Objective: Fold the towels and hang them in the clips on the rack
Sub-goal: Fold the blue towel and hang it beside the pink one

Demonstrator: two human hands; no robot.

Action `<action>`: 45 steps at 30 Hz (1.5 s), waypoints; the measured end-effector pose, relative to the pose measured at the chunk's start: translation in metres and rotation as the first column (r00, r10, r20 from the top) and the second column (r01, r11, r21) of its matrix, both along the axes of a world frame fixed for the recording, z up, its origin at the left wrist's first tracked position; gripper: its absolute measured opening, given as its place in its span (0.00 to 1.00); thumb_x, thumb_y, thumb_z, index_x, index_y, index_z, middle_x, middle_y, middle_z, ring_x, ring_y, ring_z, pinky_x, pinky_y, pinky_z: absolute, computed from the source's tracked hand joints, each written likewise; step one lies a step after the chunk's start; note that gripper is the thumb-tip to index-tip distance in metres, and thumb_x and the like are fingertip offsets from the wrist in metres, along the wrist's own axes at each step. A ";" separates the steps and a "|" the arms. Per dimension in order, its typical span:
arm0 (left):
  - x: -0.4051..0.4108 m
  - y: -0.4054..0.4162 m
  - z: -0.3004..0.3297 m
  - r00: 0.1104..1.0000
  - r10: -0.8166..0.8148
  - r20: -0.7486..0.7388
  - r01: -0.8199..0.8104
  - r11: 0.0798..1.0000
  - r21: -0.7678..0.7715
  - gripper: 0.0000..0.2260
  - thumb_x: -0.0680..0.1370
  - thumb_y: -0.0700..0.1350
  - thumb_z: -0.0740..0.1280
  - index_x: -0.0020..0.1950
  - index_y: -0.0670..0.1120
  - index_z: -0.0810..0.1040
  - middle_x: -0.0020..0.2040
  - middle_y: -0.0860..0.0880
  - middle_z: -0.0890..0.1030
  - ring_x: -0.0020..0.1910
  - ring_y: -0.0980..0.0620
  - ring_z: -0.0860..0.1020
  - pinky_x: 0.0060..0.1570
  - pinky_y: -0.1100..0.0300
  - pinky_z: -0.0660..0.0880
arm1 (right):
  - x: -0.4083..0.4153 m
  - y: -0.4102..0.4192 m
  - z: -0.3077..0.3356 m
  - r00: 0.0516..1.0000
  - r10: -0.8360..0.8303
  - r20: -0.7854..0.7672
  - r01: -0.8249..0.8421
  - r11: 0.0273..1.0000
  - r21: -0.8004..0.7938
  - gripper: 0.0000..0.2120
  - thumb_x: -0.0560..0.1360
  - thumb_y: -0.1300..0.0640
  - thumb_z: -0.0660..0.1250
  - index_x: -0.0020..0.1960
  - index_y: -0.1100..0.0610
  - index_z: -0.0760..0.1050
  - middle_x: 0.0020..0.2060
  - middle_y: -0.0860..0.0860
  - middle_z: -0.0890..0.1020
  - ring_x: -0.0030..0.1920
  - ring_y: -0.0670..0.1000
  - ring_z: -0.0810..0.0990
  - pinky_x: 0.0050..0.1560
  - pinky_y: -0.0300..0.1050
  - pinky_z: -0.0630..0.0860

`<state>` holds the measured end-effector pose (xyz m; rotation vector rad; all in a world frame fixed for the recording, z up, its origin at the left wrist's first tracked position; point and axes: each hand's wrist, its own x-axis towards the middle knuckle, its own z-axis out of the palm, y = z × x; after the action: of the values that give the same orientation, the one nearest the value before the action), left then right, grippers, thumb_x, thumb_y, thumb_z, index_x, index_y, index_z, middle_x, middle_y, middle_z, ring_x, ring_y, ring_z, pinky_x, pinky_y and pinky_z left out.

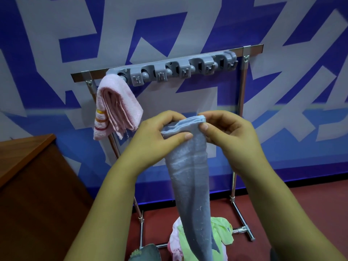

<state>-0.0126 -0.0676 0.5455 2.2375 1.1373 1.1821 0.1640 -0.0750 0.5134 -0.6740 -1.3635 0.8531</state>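
Note:
A grey-blue towel (190, 176), folded into a long narrow strip, hangs down in front of me. My left hand (156, 136) grips its top edge from the left, thumb across the front. My right hand (229, 134) pinches the same folded edge from the right. Behind them stands a metal rack (243, 95) with a grey clip bar (180, 69) along its top rail. A folded pink towel (116, 104) with orange stripes hangs from the leftmost clip. The other clips hold nothing.
A pile of pink and light green towels (220, 232) lies on the red floor (301, 213) by the rack's foot. A brown wooden cabinet (33, 185) stands at the left. The blue and white patterned wall (169, 25) is right behind the rack.

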 end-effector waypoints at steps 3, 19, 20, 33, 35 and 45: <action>0.002 0.004 0.004 1.000 0.001 0.026 -0.002 1.000 0.024 0.06 0.71 0.43 0.73 0.43 0.54 0.79 0.39 0.60 0.80 0.38 0.63 0.76 0.39 0.73 0.70 | 0.001 0.002 -0.002 1.000 0.011 -0.021 -0.012 1.000 -0.014 0.07 0.74 0.63 0.67 0.49 0.53 0.80 0.42 0.47 0.85 0.46 0.47 0.83 0.45 0.41 0.80; 0.001 0.012 0.027 0.997 -0.031 0.068 0.030 0.999 0.011 0.04 0.72 0.40 0.72 0.43 0.48 0.80 0.38 0.58 0.80 0.39 0.63 0.76 0.40 0.71 0.72 | 0.022 0.011 -0.093 0.983 0.171 0.066 -0.141 0.936 -0.324 0.06 0.72 0.65 0.70 0.49 0.59 0.78 0.42 0.52 0.84 0.46 0.49 0.82 0.51 0.42 0.78; 0.000 0.012 0.029 0.998 -0.024 0.060 0.023 1.000 0.020 0.04 0.72 0.40 0.72 0.43 0.48 0.80 0.39 0.56 0.80 0.39 0.63 0.76 0.40 0.71 0.72 | 0.021 0.011 -0.092 0.984 0.159 0.076 -0.128 0.943 -0.308 0.08 0.72 0.67 0.69 0.49 0.59 0.78 0.43 0.54 0.83 0.46 0.49 0.81 0.52 0.44 0.78; -0.004 0.012 0.045 0.999 0.011 0.040 -0.014 0.998 0.069 0.04 0.73 0.40 0.71 0.44 0.48 0.80 0.37 0.61 0.80 0.39 0.65 0.76 0.39 0.72 0.73 | 0.006 0.007 -0.094 0.915 -0.123 0.385 0.110 0.992 0.057 0.14 0.69 0.68 0.58 0.38 0.49 0.68 0.42 0.45 0.76 0.42 0.43 0.74 0.43 0.30 0.68; -0.003 0.013 0.050 0.999 0.015 0.036 -0.018 0.997 0.081 0.04 0.73 0.40 0.71 0.44 0.49 0.80 0.37 0.63 0.79 0.39 0.66 0.76 0.40 0.71 0.73 | 0.007 0.009 -0.096 0.896 -0.116 0.429 0.103 0.993 0.054 0.15 0.68 0.68 0.57 0.38 0.47 0.70 0.40 0.44 0.76 0.43 0.44 0.75 0.45 0.30 0.69; -0.001 0.018 0.057 0.998 0.032 0.056 -0.037 0.995 0.091 0.05 0.73 0.42 0.71 0.42 0.52 0.79 0.40 0.57 0.79 0.39 0.66 0.75 0.39 0.73 0.72 | 0.010 0.008 -0.101 0.934 -0.048 0.353 0.051 0.999 -0.001 0.07 0.67 0.46 0.68 0.37 0.49 0.78 0.38 0.43 0.79 0.41 0.42 0.78 0.47 0.29 0.70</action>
<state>-0.0140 -0.0494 0.6026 2.2468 1.1262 1.3267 0.1736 -0.0666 0.4128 -0.8978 -1.6566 0.7202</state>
